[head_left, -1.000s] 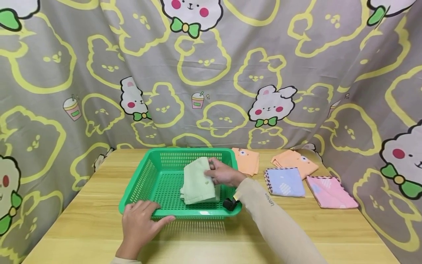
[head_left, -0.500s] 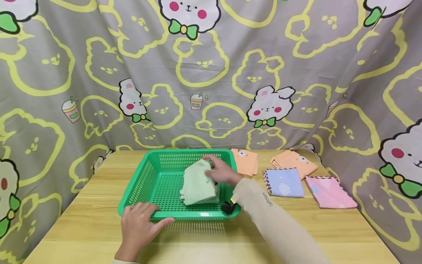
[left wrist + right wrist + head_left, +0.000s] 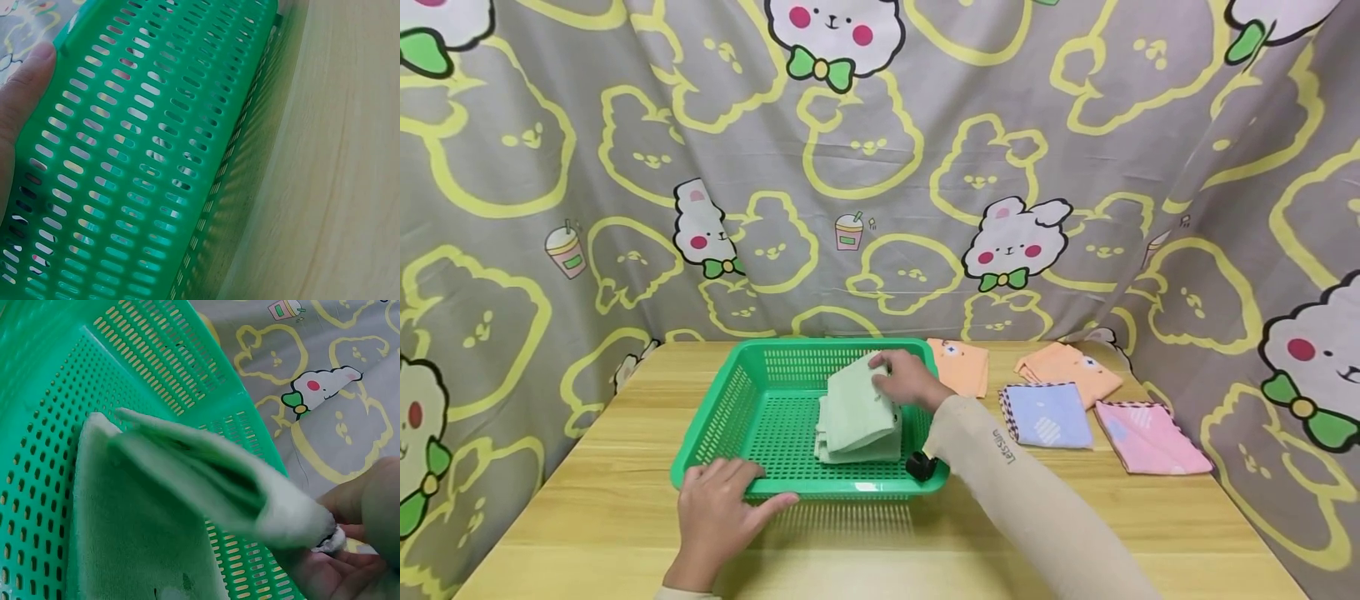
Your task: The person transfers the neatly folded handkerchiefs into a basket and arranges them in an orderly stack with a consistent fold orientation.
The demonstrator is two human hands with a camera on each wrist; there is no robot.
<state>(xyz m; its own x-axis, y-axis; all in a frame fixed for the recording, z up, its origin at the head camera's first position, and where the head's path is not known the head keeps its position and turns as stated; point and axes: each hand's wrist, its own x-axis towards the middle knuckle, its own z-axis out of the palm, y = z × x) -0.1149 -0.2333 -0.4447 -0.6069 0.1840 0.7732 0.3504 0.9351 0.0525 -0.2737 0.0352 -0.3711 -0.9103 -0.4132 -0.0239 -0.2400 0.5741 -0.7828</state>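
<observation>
A folded pale green towel [image 3: 857, 404] is held at its right side by my right hand [image 3: 910, 383], inside the green plastic basket [image 3: 805, 486]. In the right wrist view, thumb and fingers pinch one end of this towel [image 3: 250, 481], and its folded layers gape. Beneath it, a second pale green towel [image 3: 137, 525] lies on the basket floor, the two partly apart. My left hand [image 3: 718, 512] grips the basket's near left rim, fingers over the edge and thumb on the outer side. Only the thumb [image 3: 28, 81] of that hand appears in the left wrist view.
Right of the basket lie two orange towels, one [image 3: 961, 368] against its side and one [image 3: 1071, 371] farther off. A blue towel [image 3: 1048, 414] and a pink towel [image 3: 1153, 437] lie nearer. A patterned curtain [image 3: 880, 167] surrounds the wooden table [image 3: 850, 554].
My right hand has lifted the upper green towel slightly and shifted it a little right, showing more of the towel below. The left hand has stayed on the rim.
</observation>
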